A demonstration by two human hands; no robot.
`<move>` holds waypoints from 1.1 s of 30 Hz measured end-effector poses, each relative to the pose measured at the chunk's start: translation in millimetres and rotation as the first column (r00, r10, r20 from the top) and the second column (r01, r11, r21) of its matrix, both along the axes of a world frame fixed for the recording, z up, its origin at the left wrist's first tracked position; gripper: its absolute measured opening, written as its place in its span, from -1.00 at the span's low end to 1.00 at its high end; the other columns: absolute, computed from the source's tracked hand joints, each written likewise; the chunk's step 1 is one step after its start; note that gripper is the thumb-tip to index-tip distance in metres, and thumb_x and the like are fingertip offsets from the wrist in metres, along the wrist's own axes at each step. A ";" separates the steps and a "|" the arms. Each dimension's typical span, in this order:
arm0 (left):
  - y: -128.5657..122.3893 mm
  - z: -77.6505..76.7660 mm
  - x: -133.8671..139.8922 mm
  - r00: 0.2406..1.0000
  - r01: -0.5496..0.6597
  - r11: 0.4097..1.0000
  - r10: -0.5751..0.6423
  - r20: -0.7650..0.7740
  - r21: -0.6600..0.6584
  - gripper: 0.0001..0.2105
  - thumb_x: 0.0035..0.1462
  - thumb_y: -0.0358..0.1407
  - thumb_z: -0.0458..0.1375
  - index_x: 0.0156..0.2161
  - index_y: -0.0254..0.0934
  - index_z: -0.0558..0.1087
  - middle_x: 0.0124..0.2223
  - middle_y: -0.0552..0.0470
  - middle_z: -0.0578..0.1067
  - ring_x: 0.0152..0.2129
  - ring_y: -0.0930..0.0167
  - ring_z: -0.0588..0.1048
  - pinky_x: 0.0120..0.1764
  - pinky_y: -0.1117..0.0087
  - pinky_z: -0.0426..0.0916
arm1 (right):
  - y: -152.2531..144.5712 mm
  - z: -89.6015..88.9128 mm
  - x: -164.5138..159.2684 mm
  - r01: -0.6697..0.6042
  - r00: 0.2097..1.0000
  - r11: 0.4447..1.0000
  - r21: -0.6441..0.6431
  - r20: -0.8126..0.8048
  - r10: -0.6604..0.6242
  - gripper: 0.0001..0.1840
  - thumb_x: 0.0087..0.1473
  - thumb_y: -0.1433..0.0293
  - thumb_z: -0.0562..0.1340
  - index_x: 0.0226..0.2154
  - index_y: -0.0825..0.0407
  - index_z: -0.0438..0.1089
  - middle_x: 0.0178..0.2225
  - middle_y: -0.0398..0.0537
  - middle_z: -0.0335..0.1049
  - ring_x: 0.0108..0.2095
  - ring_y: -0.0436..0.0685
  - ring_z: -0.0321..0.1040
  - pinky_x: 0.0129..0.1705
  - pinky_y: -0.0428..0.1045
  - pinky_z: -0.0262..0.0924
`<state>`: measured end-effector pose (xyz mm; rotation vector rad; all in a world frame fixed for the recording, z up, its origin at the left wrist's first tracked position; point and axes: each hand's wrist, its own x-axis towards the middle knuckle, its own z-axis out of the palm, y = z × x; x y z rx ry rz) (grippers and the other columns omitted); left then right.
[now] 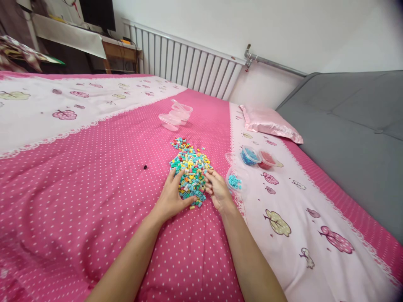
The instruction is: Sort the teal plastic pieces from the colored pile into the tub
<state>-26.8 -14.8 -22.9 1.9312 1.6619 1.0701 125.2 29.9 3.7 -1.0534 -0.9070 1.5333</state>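
A pile of small building bricks [190, 167] in blue, green, yellow, white and red lies on the pink dotted bedsheet. At its left edge my left hand [173, 196] rests with fingers and thumb spread around the bricks. My right hand [218, 188] is at the pile's right edge, its fingers curled and thumb and forefinger together; whatever is between them is too small to make out. Just right of that hand stands a clear plastic tub [235, 181] with some light blue bricks in it.
Behind it are a tub of blue bricks [250, 155] and a tub of red bricks [267, 159]. Several clear tubs [178, 114] lie beyond the pile. A small dark object [145, 167] is at left. A pink pillow [271, 124] lies near the grey headboard [349, 126].
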 end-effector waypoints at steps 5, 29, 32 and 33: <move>-0.6 0.9 -0.3 1.000 0.007 1.000 -0.007 -0.003 -0.002 -0.20 -0.14 -0.07 0.26 0.20 -0.32 0.12 0.28 -0.29 0.04 0.26 0.11 -0.06 0.19 0.07 0.02 | -0.7 1.4 2.7 -0.003 0.999 0.999 -0.036 -0.053 0.001 -0.72 -0.21 0.32 0.27 -0.40 0.00 0.18 -0.71 -0.43 0.03 -0.77 -0.21 -0.23 -0.76 -0.27 -0.34; 1.2 -3.8 -1.4 1.000 -0.001 1.000 0.001 0.006 0.005 -0.18 -0.16 -0.05 0.26 0.21 -0.31 0.12 0.28 -0.27 0.05 0.25 0.10 -0.04 0.18 0.06 0.04 | -0.9 -1.6 18.6 -0.046 0.639 0.961 0.271 0.748 -0.181 -0.74 -0.28 0.32 0.30 -0.40 0.03 0.47 -0.66 -0.30 0.18 -0.61 -0.04 0.12 -0.50 -0.10 0.01; 1.6 -4.1 -1.6 1.000 -0.006 1.000 0.006 0.004 -0.001 -0.17 -0.16 -0.04 0.25 0.21 -0.35 0.11 0.28 -0.29 0.06 0.25 0.11 -0.03 0.19 0.08 0.04 | -3.6 3.2 20.0 -0.088 0.456 0.963 0.254 0.870 -0.188 -0.79 -0.25 0.35 0.29 -0.42 0.01 0.48 -0.64 -0.26 0.24 -0.56 0.01 0.19 -0.45 -0.08 0.02; 1.7 -3.9 -1.7 1.000 -0.005 1.000 0.005 0.002 -0.007 -0.16 -0.16 -0.04 0.25 0.21 -0.37 0.11 0.27 -0.30 0.06 0.25 0.11 -0.04 0.19 0.09 0.03 | -4.5 4.6 18.9 -0.098 0.423 0.968 0.233 0.890 -0.172 -0.80 -0.24 0.34 0.30 -0.42 0.01 0.48 -0.64 -0.25 0.26 -0.56 0.02 0.21 -0.45 -0.07 0.02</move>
